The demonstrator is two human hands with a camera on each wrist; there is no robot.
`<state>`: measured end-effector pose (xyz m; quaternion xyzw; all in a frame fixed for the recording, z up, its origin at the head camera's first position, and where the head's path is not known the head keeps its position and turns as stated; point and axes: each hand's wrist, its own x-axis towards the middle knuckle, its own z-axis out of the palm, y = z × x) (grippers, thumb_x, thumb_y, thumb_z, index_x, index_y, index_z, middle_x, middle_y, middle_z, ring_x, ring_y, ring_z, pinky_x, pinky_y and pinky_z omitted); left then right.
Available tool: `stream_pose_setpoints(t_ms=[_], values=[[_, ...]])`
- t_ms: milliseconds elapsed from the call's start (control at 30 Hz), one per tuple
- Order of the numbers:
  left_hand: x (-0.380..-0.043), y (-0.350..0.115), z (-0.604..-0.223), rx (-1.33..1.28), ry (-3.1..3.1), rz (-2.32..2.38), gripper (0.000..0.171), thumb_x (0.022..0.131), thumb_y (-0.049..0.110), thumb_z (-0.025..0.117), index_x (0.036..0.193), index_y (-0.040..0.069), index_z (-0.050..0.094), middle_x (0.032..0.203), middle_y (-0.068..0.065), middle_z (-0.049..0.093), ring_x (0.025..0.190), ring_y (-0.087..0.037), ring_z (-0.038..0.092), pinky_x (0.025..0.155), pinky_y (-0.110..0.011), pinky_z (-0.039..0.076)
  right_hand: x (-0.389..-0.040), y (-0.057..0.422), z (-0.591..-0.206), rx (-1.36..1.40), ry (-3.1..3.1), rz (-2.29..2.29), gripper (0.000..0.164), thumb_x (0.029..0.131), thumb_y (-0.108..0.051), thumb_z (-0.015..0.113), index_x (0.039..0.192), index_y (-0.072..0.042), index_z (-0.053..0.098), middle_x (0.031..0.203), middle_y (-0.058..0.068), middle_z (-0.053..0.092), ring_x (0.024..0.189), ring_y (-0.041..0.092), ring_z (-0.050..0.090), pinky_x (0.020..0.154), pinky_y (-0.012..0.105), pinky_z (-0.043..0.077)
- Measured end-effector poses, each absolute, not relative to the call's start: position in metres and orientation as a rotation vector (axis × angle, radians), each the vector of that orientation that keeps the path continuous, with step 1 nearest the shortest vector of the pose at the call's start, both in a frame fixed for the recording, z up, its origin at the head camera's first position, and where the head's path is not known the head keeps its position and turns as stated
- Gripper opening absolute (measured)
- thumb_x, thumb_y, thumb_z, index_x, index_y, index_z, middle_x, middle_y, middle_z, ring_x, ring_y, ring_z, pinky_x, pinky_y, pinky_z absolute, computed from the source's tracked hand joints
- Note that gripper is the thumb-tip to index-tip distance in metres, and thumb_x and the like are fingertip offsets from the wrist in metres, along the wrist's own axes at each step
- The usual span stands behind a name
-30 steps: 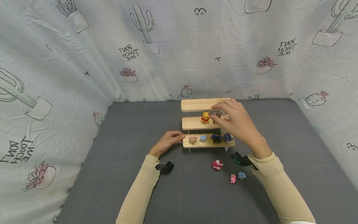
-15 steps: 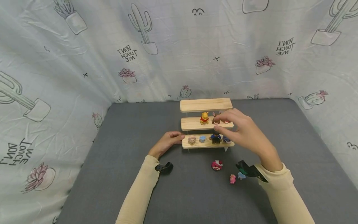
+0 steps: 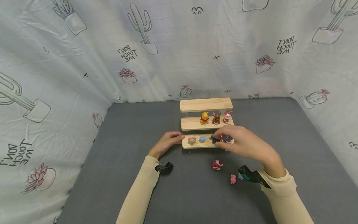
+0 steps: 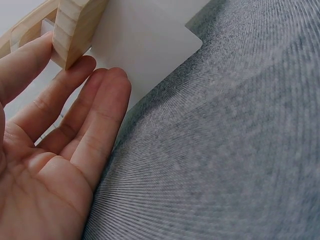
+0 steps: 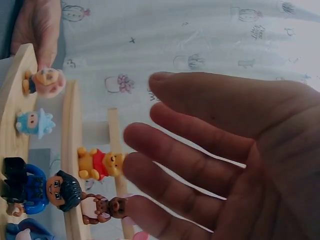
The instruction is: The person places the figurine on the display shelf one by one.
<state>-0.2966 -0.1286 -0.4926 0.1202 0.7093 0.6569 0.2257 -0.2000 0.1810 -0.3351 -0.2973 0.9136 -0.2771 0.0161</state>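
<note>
My left hand (image 3: 166, 144) pinches the left end of the bottom board of a three-tier wooden display rack (image 3: 207, 105), thumb above and forefinger below, as the left wrist view shows. My right hand (image 3: 246, 141) hovers before the bottom board's right part, fingers apart and gently bent, holding nothing. Behind its fingertips are a black-haired toy figure (image 5: 40, 187) in blue and a dark blue figure (image 5: 30, 230), partly hidden. A pink-haired figure (image 3: 191, 140) and a light blue figure (image 3: 202, 139) stand further left. The middle board bears a yellow bear figure (image 3: 204, 118), a brown figure (image 3: 216, 118) and a pink-eared figure (image 3: 227, 117).
In front of the rack, on the grey tabletop (image 3: 117, 193), lie a red-and-white figure (image 3: 217, 165), a small pink figure (image 3: 233, 179) and a light blue one (image 3: 240, 176) partly behind the right wrist strap. A cactus-print curtain (image 3: 173, 46) closes off the back and sides.
My right hand has come down from the middle board to the front of the bottom board, uncovering the brown and pink-eared figures. The left hand keeps its grip in place.
</note>
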Motion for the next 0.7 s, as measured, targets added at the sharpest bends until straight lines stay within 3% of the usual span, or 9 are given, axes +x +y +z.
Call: stream_pose_setpoints(t_ms=[333, 533, 700], values=[[-0.298, -0.129, -0.49, 0.339, 1.946, 1.815, 0.036, 0.098, 0.023, 0.067, 0.12, -0.005, 0.068, 0.113, -0.006, 0.071, 0.1, -0.011, 0.071, 0.099, -0.034, 0.057, -0.202, 0.179, -0.341, -0.813, 2.67, -0.626, 0.031, 0.094, -0.033, 0.073, 0.121, -0.019, 0.069, 0.11, -0.008, 0.069, 0.095, 0.01, 0.063, 0.076, 0.032, 0.053], [-0.299, -0.13, -0.493, 0.347, 1.933, 1.82, 0.035, 0.1, 0.02, 0.065, 0.121, -0.008, 0.066, 0.113, -0.006, 0.071, 0.099, -0.01, 0.07, 0.099, -0.032, 0.057, -0.204, 0.169, -0.353, -0.785, 2.612, -0.507, 0.032, 0.094, -0.021, 0.071, 0.125, -0.014, 0.068, 0.114, -0.002, 0.07, 0.096, 0.014, 0.065, 0.079, 0.034, 0.054], [-0.299, -0.13, -0.495, 0.341, 1.934, 1.821, 0.035, 0.1, 0.019, 0.066, 0.121, -0.008, 0.067, 0.115, -0.009, 0.071, 0.1, -0.011, 0.07, 0.099, -0.033, 0.057, -0.203, 0.16, -0.36, -0.808, 2.607, -0.434, 0.031, 0.093, -0.015, 0.07, 0.124, -0.01, 0.069, 0.12, 0.004, 0.071, 0.107, 0.021, 0.068, 0.089, 0.043, 0.056]])
